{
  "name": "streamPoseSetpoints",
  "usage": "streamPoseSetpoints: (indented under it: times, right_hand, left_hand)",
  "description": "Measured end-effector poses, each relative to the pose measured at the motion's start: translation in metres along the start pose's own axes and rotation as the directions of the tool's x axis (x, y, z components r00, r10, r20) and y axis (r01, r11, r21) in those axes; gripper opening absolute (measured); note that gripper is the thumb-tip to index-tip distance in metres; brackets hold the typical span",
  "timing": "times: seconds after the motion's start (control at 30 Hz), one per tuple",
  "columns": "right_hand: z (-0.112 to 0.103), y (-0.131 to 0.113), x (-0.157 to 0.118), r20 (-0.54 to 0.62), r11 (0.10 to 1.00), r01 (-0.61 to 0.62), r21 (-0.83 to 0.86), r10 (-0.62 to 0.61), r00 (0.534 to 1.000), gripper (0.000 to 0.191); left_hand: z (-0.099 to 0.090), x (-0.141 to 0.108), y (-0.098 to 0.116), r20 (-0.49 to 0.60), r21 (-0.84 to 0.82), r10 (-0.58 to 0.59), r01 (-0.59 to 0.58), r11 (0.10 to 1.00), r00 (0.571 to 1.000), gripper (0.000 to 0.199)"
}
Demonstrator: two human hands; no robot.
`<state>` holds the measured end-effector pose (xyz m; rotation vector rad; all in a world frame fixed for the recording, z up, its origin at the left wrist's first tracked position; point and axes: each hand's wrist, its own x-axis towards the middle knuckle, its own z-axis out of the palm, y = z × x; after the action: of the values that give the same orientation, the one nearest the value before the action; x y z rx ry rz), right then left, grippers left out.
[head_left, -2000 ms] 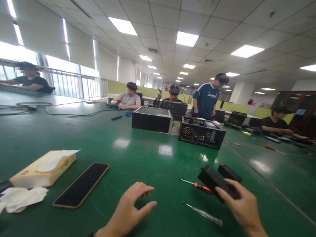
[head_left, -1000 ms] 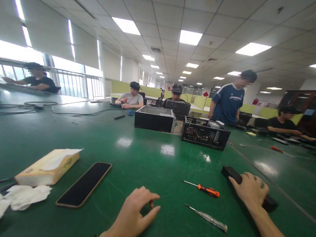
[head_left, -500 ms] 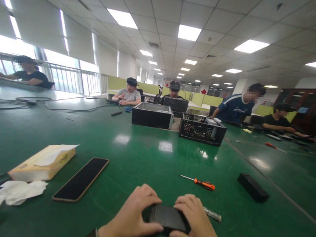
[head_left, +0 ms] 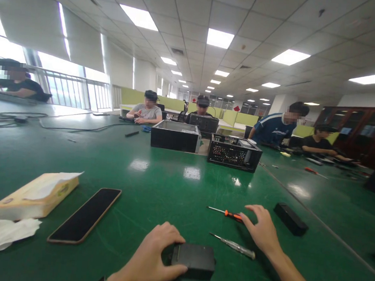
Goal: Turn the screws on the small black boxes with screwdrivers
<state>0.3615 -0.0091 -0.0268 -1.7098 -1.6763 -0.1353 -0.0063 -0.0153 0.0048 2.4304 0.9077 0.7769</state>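
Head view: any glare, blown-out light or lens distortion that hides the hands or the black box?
Head view: glare patches on the green table lie beyond the left hand, right hand and black box, covering none; head view: ceiling lights and windows are washed out; head view: ceiling lines splay outward, suggesting a wide lens.

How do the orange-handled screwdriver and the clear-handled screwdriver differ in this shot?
Handle: the orange screwdriver has an orange-and-black grip; the clear screwdriver's is see-through.
Place: the clear screwdriver lies nearer the wearer than the orange screwdriver.
View: the right hand covers the orange screwdriver's handle end, while the clear screwdriver shows whole.
Both lie on the green table, tips pointing left.
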Motion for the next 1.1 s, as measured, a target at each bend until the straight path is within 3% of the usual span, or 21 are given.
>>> streamPoseSetpoints:
  times: [0.3, 0.83, 1.1]
  right_hand:
    - [-0.001, -0.030, -0.007, 0.167, 0.994, 0.079, 0.075, -0.091, 0.982, 0.027]
    - [-0.009, -0.031, -0.006, 0.242, 0.995, 0.059, 0.084, -0.077, 0.967, 0.030]
    - [-0.004, -0.033, -0.009, 0.367, 0.994, 0.055, 0.094, -0.086, 0.926, 0.029]
  left_hand:
    - [0.002, 0.000, 0.001, -0.018, -0.021, 0.022, -0.023, 1.000, 1.000, 0.029]
    - [0.002, 0.001, 0.003, 0.007, -0.015, 0.026, -0.026, 1.000, 1.000, 0.027]
    - [0.001, 0.000, 0.005, 0.004, -0.007, 0.020, -0.020, 1.000, 1.000, 0.030]
